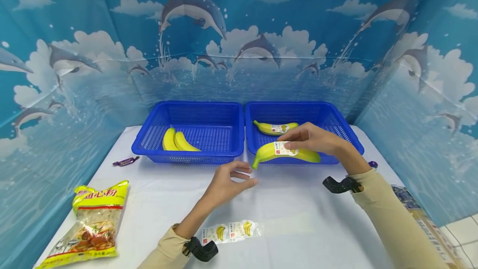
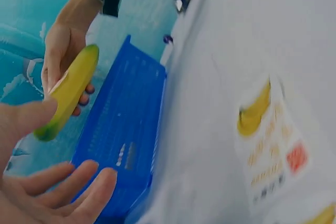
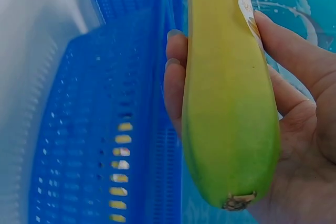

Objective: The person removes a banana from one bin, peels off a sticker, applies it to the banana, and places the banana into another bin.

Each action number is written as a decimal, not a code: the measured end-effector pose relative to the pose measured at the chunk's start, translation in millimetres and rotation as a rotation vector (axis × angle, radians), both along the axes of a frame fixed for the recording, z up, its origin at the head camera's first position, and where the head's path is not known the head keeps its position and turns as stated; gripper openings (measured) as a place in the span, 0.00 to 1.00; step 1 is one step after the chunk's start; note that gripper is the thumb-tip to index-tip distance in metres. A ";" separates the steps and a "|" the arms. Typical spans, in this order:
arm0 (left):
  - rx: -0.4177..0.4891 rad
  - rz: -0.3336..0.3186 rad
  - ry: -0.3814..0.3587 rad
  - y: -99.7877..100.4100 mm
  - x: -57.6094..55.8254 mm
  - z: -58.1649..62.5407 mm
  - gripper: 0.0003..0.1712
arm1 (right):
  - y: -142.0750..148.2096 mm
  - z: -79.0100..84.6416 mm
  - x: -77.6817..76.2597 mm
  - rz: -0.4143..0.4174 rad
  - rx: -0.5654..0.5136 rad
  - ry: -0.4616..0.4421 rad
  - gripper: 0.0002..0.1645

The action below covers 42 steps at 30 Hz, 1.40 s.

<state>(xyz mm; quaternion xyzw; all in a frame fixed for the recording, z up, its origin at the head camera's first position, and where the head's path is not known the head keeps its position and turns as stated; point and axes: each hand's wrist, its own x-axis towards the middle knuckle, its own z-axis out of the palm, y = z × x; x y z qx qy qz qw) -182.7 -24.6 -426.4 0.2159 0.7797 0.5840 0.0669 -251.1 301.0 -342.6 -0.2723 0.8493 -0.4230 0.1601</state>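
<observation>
A yellow banana (image 1: 306,155) with green ends and a white label (image 1: 281,148) hangs over the front rim of the right blue basket (image 1: 336,136). My right hand (image 1: 317,138) grips it from above, thumb on the label side; in the right wrist view its fingers wrap round the banana (image 3: 228,93). Just left of the banana's stem, my left hand (image 1: 229,182) is held with fingers spread and nothing between them. Inside the right basket lies another labelled banana (image 1: 265,128). Two bananas without visible labels, one of them this banana (image 1: 169,139), lie in the left blue basket (image 1: 220,152).
A strip of banana stickers (image 1: 233,231) lies at the front of the white table. At left are a yellow food bag (image 1: 97,223) and a purple-wrapped candy (image 1: 126,161). Another purple candy (image 1: 372,164) and a package (image 1: 422,219) are at right. A dolphin-print curtain (image 1: 239,82) stands behind.
</observation>
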 end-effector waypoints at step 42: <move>0.594 0.124 -0.439 45.8 -21.4 -6.4 0.33 | 27.6 21.3 -117.9 -0.166 0.029 -0.174 0.28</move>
